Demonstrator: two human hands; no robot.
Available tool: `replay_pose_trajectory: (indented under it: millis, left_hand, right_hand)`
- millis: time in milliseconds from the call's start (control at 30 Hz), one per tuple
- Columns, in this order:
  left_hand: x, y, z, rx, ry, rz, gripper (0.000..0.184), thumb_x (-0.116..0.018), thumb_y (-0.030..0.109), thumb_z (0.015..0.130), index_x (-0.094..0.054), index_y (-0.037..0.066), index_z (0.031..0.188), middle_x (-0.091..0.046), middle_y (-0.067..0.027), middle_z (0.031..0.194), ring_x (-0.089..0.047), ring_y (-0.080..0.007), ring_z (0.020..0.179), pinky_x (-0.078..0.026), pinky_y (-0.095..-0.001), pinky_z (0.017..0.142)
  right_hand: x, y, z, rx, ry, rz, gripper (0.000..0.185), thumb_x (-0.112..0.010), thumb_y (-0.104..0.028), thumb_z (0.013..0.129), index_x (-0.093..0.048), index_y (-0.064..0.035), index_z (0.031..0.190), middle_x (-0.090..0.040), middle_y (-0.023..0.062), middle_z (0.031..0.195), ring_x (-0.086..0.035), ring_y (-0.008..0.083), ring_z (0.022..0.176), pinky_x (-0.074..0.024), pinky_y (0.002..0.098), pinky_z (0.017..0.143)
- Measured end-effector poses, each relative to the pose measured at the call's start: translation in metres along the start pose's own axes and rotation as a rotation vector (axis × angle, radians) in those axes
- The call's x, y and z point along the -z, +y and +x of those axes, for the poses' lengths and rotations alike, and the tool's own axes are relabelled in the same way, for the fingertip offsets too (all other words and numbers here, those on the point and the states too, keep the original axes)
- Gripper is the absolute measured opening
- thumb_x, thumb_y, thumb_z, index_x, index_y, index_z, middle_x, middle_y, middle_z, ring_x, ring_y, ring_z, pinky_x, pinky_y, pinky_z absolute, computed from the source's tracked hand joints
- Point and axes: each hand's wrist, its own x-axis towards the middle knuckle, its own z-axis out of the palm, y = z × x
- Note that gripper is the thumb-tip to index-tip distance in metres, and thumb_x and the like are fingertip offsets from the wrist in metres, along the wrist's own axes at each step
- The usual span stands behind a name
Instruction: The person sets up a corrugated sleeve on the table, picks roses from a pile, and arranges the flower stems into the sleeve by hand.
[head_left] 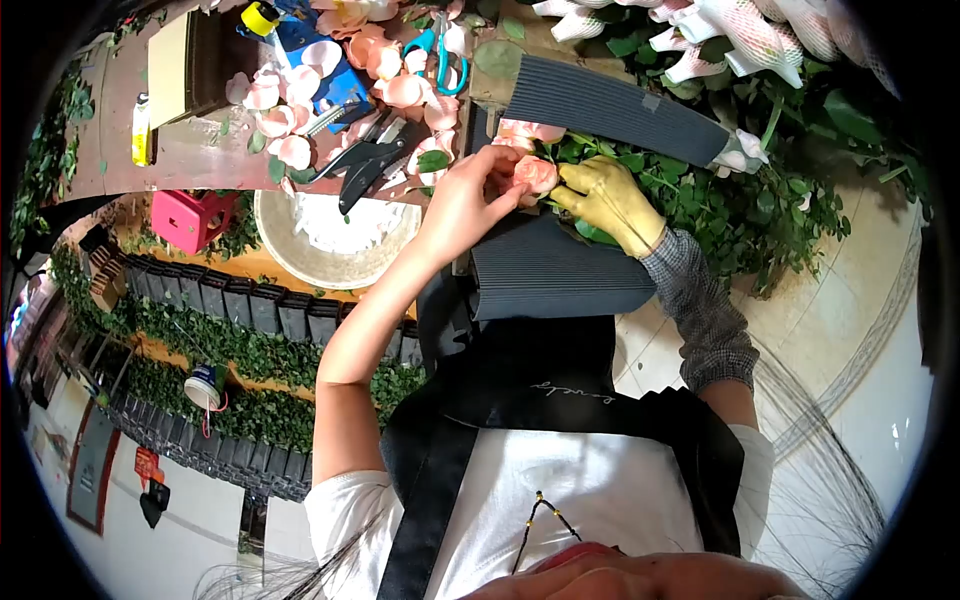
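My left hand (478, 196), bare, has its fingers closed around the left side of a pink rose bloom (536, 175). On the bloom's right, my right hand (612, 202), in a yellow glove, has bent fingers at the rose's base and leafy stem; its exact hold is partly hidden. More pink blooms (532, 130) lie just above my left hand. The rose is between two dark ribbed pads, one above (610, 108) and one below (560, 270). Green leaves (690, 190) spread to the right, under and beyond the glove.
Loose petals (290, 150), black-handled pliers or cutters (372, 165) and blue-handled scissors (450, 65) lie on the table (105, 165). Below its edge stand a round bin (285, 262) and a red stool (190, 220). Net-wrapped blooms (740, 45) are at the upper right.
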Motion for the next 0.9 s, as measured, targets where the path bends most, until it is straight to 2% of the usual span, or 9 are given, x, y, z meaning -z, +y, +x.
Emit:
replay_pose_trajectory:
  millis: [33,133,233,300,367,533,733,833,900]
  left_hand:
    - [0.001,-0.001,-0.002,0.002,-0.003,-0.002,0.035,-0.077,0.012,0.078,-0.062,0.0,0.107,-0.065,-0.0118,0.087,-0.065,-0.0257,0.077,-0.053,-0.0352,0.069]
    - [0.006,0.005,-0.004,-0.379,0.101,0.424,0.028,-0.076,0.011,0.077,-0.063,0.006,0.102,-0.059,-0.0079,0.09,-0.06,-0.0295,0.08,-0.05,-0.0393,0.069]
    - [0.009,0.011,0.003,-0.475,0.053,0.521,0.025,-0.076,0.012,0.078,-0.065,0.009,0.099,-0.058,-0.0072,0.093,-0.059,-0.0279,0.083,-0.05,-0.0383,0.071]
    - [0.008,0.008,0.006,-0.462,0.001,0.545,0.022,-0.075,0.014,0.078,-0.066,0.011,0.098,-0.057,-0.0066,0.095,-0.058,-0.0264,0.086,-0.05,-0.0374,0.071]
    - [0.007,0.014,0.008,-0.444,-0.076,0.554,0.031,-0.077,0.009,0.075,-0.068,0.008,0.105,-0.058,-0.0102,0.101,-0.059,-0.0288,0.089,-0.049,-0.0383,0.075]
    - [0.004,0.009,0.014,-0.439,-0.062,0.525,0.027,-0.079,0.012,0.073,-0.071,0.008,0.099,-0.056,-0.0091,0.099,-0.054,-0.0273,0.091,-0.046,-0.0372,0.079]
    - [0.005,-0.003,0.01,-0.58,-0.057,0.524,0.023,-0.083,0.016,0.068,-0.073,0.011,0.088,-0.056,-0.0033,0.097,-0.052,-0.0249,0.09,-0.042,-0.0369,0.078]
    - [0.015,0.003,0.006,-0.547,-0.058,0.564,0.014,-0.08,0.017,0.072,-0.073,0.01,0.083,-0.054,-0.0036,0.094,-0.052,-0.0256,0.089,-0.045,-0.0381,0.077]
    - [0.016,0.002,0.004,-0.55,-0.057,0.594,0.016,-0.08,0.018,0.073,-0.073,0.01,0.085,-0.054,-0.0032,0.094,-0.052,-0.0248,0.09,-0.045,-0.0374,0.078]
  right_hand:
    - [-0.002,0.001,-0.002,-0.003,-0.001,0.0,0.022,-0.07,-0.026,0.083,-0.058,-0.0076,0.079,-0.06,0.0115,0.066,-0.061,0.0327,0.063,-0.0489,0.0447,0.063]
    - [-0.002,0.003,-0.002,-0.011,0.007,0.019,0.022,-0.07,-0.026,0.084,-0.058,-0.0077,0.079,-0.06,0.0112,0.066,-0.061,0.0321,0.065,-0.049,0.044,0.063]
    - [-0.003,0.007,-0.003,-0.023,-0.016,0.025,0.021,-0.069,-0.026,0.084,-0.06,-0.0083,0.08,-0.061,0.0106,0.068,-0.062,0.0311,0.067,-0.0494,0.043,0.065]
    - [-0.006,0.007,-0.002,0.013,0.017,0.034,0.021,-0.068,-0.028,0.085,-0.061,-0.0082,0.081,-0.062,0.0102,0.069,-0.062,0.0305,0.068,-0.0495,0.0427,0.068]
    - [-0.002,0.005,-0.001,-0.023,-0.02,0.033,0.021,-0.068,-0.028,0.085,-0.061,-0.0081,0.081,-0.062,0.01,0.069,-0.062,0.0305,0.068,-0.0494,0.0428,0.069]
    - [0.001,0.003,-0.002,-0.038,-0.043,0.027,0.022,-0.069,-0.028,0.085,-0.062,-0.0075,0.082,-0.062,0.0093,0.067,-0.062,0.03,0.069,-0.0493,0.0423,0.07]
    - [-0.001,0.007,-0.002,-0.033,-0.016,0.108,0.022,-0.069,-0.028,0.086,-0.062,-0.0078,0.083,-0.06,0.0086,0.066,-0.061,0.0287,0.067,-0.0482,0.042,0.068]
    - [0.002,0.005,-0.002,-0.033,-0.015,0.122,0.02,-0.069,-0.026,0.086,-0.061,-0.0076,0.082,-0.059,0.009,0.065,-0.061,0.0284,0.065,-0.0478,0.0419,0.066]
    - [0.006,0.002,0.0,-0.064,-0.058,0.177,0.019,-0.07,-0.023,0.086,-0.06,-0.0069,0.081,-0.059,0.0096,0.065,-0.06,0.028,0.064,-0.0472,0.0416,0.063]
